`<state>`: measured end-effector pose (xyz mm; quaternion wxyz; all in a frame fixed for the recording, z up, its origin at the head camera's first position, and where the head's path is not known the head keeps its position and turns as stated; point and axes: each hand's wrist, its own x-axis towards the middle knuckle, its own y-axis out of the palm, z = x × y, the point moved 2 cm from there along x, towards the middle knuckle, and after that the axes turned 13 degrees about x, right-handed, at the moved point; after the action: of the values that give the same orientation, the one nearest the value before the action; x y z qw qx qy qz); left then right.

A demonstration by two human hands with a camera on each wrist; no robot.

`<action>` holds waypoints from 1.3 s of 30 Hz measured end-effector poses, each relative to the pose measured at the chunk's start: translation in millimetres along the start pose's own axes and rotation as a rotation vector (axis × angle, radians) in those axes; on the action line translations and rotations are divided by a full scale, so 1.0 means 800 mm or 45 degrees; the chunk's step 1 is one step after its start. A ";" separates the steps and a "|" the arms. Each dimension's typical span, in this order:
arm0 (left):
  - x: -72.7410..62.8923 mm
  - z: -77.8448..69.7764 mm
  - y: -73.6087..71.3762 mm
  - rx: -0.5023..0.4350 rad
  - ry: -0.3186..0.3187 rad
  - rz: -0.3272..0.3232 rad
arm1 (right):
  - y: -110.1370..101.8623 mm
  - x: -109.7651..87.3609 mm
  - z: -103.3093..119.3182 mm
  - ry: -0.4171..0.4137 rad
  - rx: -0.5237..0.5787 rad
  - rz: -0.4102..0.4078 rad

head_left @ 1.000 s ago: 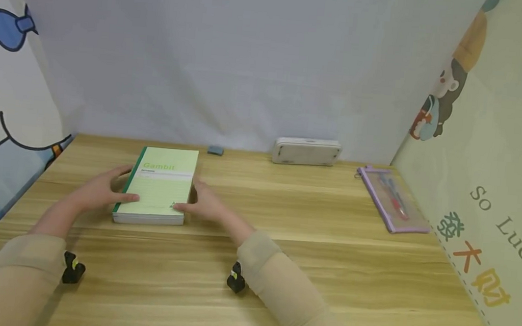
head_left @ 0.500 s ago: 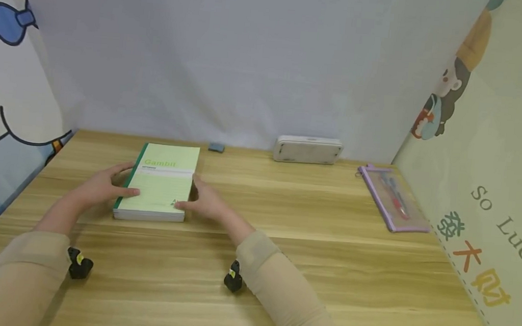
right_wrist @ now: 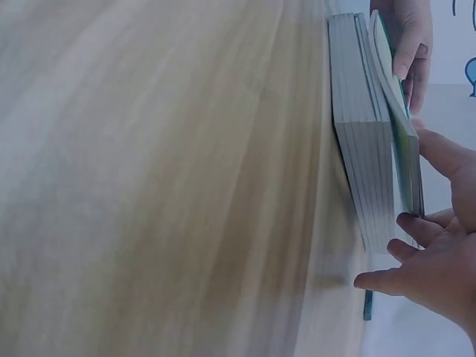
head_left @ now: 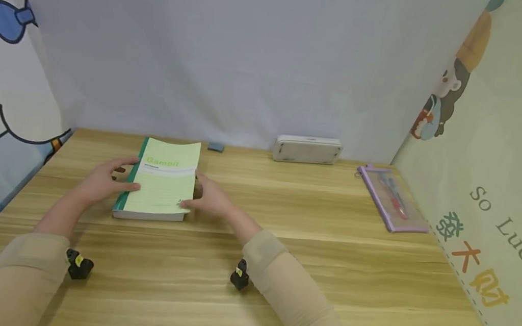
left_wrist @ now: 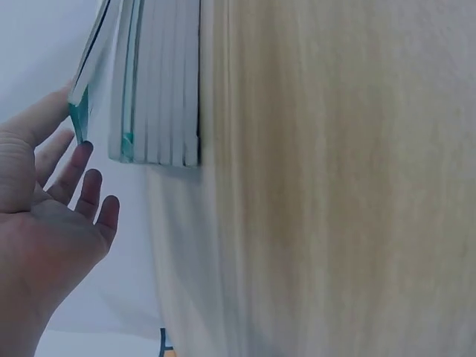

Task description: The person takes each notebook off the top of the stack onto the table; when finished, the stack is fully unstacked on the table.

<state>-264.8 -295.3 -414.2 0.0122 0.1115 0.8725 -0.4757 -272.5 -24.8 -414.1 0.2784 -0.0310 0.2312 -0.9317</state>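
Note:
A pale green notebook point(head_left: 165, 183) with a dark green spine, marked "Gambit", lies raised off a stack of similar notebooks point(head_left: 148, 216) at the table's left. My left hand point(head_left: 103, 184) pinches its spine edge, thumb on the cover. On the opposite edge my right hand point(head_left: 212, 198) grips it, thumb near the lower corner. The cover bows slightly between both hands. In the left wrist view, a wedge of space separates the held notebook point(left_wrist: 95, 56) from the stack point(left_wrist: 160, 97). The right wrist view shows the same gap, with right fingertips point(right_wrist: 416, 229) under the notebook's edge.
A small blue-grey block point(head_left: 216, 147) sits at the table's back edge, just right of the stack. Further right, a white case point(head_left: 307, 151) stands against the curtain. A purple-edged zip pouch point(head_left: 393, 201) with pens inside lies near the right wall.
The top notebook, earlier flat on the stack, has been lifted a little by both hands and now bends slightly. Its far edge has come up, and the hands rose with it.

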 end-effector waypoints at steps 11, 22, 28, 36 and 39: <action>-0.003 -0.039 -0.014 -0.083 0.018 -0.131 | -0.039 -0.015 0.009 -0.062 -0.070 -0.011; 0.006 -0.102 -0.020 -0.182 0.090 -0.144 | -0.094 -0.042 0.013 -0.138 -0.069 -0.129; 0.013 -0.132 -0.010 -0.184 0.121 -0.157 | -0.121 -0.062 0.012 -0.146 -0.159 -0.138; 0.030 -0.153 0.014 -0.080 0.252 -0.110 | -0.147 -0.086 0.002 -0.152 -0.217 -0.123; 0.036 -0.158 0.025 0.011 0.302 -0.092 | -0.152 -0.094 -0.005 -0.128 -0.246 -0.110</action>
<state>-277.9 -174.2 -365.0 -0.1088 0.1354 0.8691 -0.4632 -271.1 107.2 -357.7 0.2450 -0.1144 0.3039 -0.9135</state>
